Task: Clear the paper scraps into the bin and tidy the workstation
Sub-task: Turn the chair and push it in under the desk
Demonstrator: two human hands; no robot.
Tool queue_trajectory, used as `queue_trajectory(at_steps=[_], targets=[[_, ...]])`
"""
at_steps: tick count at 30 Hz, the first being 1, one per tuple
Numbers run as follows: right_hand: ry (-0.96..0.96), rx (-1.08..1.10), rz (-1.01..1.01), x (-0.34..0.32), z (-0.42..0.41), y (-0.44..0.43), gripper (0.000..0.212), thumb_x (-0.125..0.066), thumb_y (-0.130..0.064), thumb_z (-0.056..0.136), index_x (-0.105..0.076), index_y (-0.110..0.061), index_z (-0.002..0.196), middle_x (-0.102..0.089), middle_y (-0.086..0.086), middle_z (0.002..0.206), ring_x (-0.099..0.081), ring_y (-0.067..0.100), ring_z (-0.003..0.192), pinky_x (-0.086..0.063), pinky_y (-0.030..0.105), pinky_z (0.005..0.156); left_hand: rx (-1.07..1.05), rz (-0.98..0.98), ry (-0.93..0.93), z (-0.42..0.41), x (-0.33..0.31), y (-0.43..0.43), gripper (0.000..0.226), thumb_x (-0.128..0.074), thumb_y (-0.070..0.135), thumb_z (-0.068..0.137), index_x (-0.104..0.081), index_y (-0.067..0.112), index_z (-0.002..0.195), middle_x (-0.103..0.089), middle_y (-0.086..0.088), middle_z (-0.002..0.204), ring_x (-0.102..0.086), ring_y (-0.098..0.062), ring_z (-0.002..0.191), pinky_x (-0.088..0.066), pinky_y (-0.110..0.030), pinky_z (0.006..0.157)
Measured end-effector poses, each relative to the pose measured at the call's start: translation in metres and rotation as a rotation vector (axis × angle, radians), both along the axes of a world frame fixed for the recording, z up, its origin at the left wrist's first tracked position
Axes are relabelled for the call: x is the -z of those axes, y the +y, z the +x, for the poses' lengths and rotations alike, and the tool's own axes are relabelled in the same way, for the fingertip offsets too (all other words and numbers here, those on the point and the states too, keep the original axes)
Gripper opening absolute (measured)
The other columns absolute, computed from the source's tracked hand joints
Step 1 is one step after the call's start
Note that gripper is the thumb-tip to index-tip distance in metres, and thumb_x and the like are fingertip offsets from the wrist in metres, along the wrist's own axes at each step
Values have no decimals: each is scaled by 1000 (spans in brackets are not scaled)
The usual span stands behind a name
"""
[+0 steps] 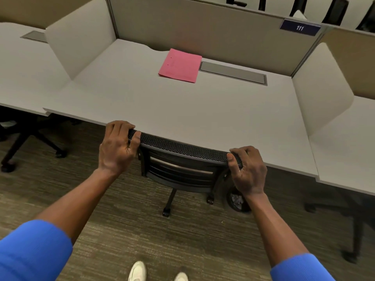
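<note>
A black mesh office chair stands pushed in against the front edge of the white desk. My left hand grips the left end of the chair's top rail. My right hand grips the right end of the same rail. A pink folder lies flat at the back middle of the desk. Under the desk, to the right of the chair, a dark round bin holds crumpled paper scraps, partly hidden by my right wrist.
White side dividers and a beige back panel enclose the desk. A grey cable hatch sits beside the folder. Other chair bases stand on the carpet at the left and right. A sign reads 111.
</note>
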State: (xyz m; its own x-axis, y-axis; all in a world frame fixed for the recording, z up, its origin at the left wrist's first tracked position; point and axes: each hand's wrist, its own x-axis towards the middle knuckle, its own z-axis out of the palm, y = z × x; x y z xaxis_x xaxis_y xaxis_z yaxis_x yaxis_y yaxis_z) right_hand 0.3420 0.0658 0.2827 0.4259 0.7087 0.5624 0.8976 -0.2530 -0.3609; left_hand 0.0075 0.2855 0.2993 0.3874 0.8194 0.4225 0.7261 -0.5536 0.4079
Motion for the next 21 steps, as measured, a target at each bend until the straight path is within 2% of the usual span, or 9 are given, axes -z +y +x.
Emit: queue_trajectory(at_steps=[21], targets=[[-15, 7, -29, -5, 20, 19, 63, -36, -65, 104, -76, -16, 101, -67, 4, 97, -62, 23, 94, -46, 34, 68, 19, 2, -12, 17, 4, 23, 55, -36, 52, 105, -64, 8, 121, -63, -11, 125, -51, -32, 126, -56, -49, 81]])
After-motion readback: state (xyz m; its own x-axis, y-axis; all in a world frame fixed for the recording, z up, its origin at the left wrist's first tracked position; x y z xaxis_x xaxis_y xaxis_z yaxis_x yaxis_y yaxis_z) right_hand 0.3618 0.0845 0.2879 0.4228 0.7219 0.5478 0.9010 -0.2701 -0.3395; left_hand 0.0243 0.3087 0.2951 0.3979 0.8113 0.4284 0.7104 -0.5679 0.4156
